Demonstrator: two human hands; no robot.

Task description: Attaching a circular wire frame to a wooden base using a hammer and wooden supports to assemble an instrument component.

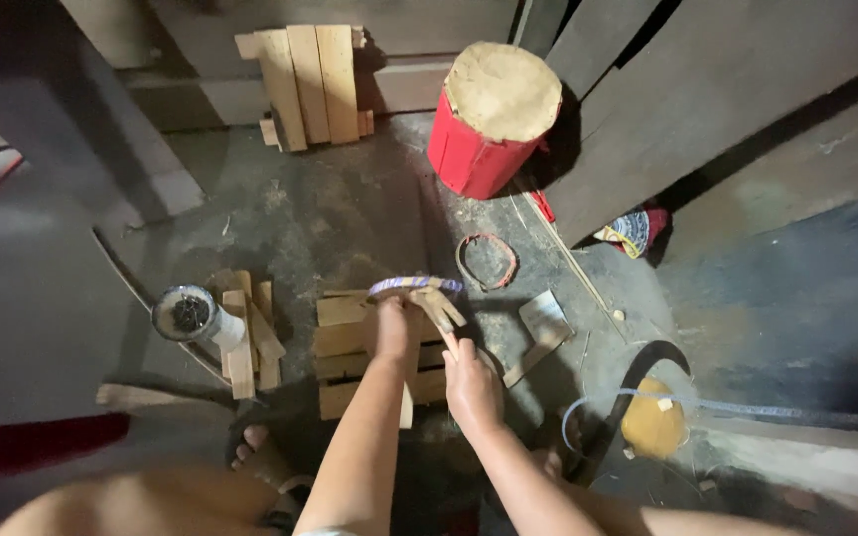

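Note:
My left hand [392, 329] grips a small bundle of thin wooden sticks [436, 304] held over the floor. A blue-and-white band [415, 286] loops around the top of the bundle. My right hand [470, 383] is just below and to the right, its index finger stretched up against the sticks. Under both hands lies a flat stack of short wooden slats [345, 342].
A red drum-shaped stool with a tan top [494, 114] stands at the back. Planks [310, 84] lean on the wall. A white tin [187, 314] sits by another slat pile [248, 337]. A cleaver [540, 333], a band ring [487, 260], a yellow object [653, 425] and my foot [262, 457] are on the floor.

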